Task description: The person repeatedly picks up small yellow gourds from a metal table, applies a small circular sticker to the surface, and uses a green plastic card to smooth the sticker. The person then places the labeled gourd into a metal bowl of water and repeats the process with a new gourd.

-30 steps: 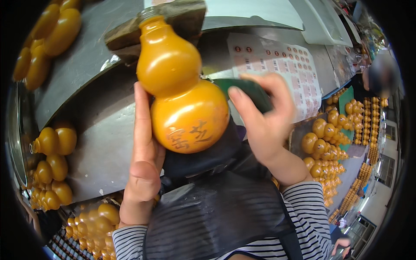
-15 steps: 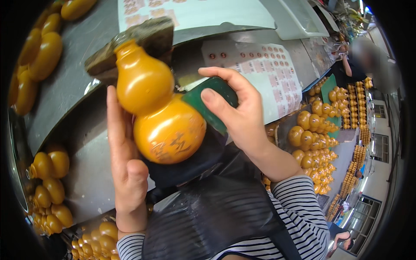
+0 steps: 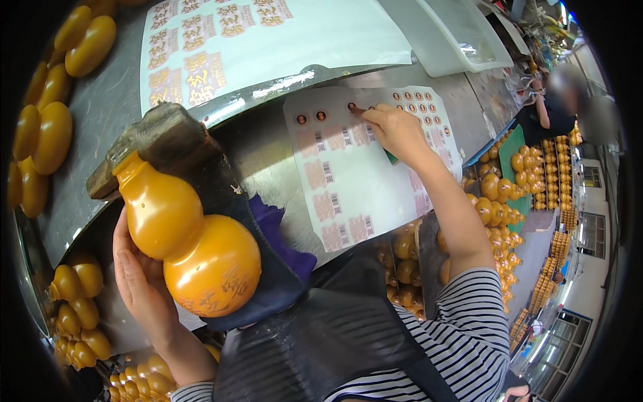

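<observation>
A glossy orange-yellow bottle gourd (image 3: 191, 234) leans with its neck against a worn wooden block (image 3: 151, 147), its wide end on dark cloth over my lap. Dark characters mark the lower bulb. My left hand (image 3: 140, 275) cups the gourd's left side, fingers partly hidden behind it. Away to the right, my right hand (image 3: 395, 130) is over a white decal sheet (image 3: 375, 194), its fingertips at a small round dark-red decal (image 3: 353, 107). A bit of a green flat block (image 3: 392, 158) shows under that palm, held by the curled fingers.
Another decal sheet (image 3: 335, 33) with gold characters lies at the top, beside a white plastic tray (image 3: 462, 40). Gourds (image 3: 84, 278) are piled at the left. Rows of gourds (image 3: 499, 211) stand at the right. A person (image 3: 556, 107) is in the far right background.
My right hand has moved from beside the gourd to the decal sheet, taking the green block away from the gourd. The gourd and left hand now appear lower and farther left.
</observation>
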`<state>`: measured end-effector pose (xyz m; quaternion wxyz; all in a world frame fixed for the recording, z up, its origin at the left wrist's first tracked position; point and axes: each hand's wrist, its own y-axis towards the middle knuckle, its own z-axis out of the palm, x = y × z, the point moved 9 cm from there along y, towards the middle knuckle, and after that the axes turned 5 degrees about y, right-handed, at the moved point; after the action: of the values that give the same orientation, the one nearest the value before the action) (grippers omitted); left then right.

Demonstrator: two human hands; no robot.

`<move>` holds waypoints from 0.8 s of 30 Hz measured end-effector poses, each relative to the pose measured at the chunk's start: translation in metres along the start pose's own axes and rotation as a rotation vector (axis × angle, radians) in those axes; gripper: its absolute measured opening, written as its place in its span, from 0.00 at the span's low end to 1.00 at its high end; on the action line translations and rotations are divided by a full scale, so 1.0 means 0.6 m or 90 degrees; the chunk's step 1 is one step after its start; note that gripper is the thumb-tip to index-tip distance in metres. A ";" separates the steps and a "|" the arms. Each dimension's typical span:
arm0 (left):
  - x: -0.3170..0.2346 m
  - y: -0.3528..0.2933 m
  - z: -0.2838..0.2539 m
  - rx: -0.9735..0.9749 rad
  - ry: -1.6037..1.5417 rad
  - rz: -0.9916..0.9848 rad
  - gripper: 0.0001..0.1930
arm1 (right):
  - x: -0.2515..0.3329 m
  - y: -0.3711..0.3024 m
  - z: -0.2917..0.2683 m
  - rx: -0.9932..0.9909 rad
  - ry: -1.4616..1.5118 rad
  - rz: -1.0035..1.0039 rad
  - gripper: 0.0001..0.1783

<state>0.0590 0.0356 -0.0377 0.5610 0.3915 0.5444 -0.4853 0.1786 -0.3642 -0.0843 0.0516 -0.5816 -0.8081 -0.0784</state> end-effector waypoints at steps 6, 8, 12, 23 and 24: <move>-0.005 0.004 0.005 -0.026 -0.013 -0.009 0.27 | -0.054 0.094 0.007 0.021 0.162 0.029 0.14; -0.012 0.003 0.010 -0.012 -0.018 0.004 0.26 | -0.068 0.108 0.031 0.134 0.241 0.115 0.16; -0.017 0.005 0.011 0.045 -0.039 0.073 0.30 | -0.075 0.136 0.065 0.191 0.274 0.095 0.21; -0.043 0.011 0.050 0.130 -0.048 0.039 0.27 | 0.150 0.037 -0.072 -0.035 0.029 -0.040 0.07; -0.042 0.012 0.049 0.129 -0.044 0.037 0.27 | 0.211 0.031 -0.098 0.024 0.142 -0.049 0.07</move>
<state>0.0744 0.0117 -0.0103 0.5509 0.4450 0.4613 -0.5345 0.1556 -0.2516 -0.0034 0.1487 -0.5366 -0.8205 -0.1292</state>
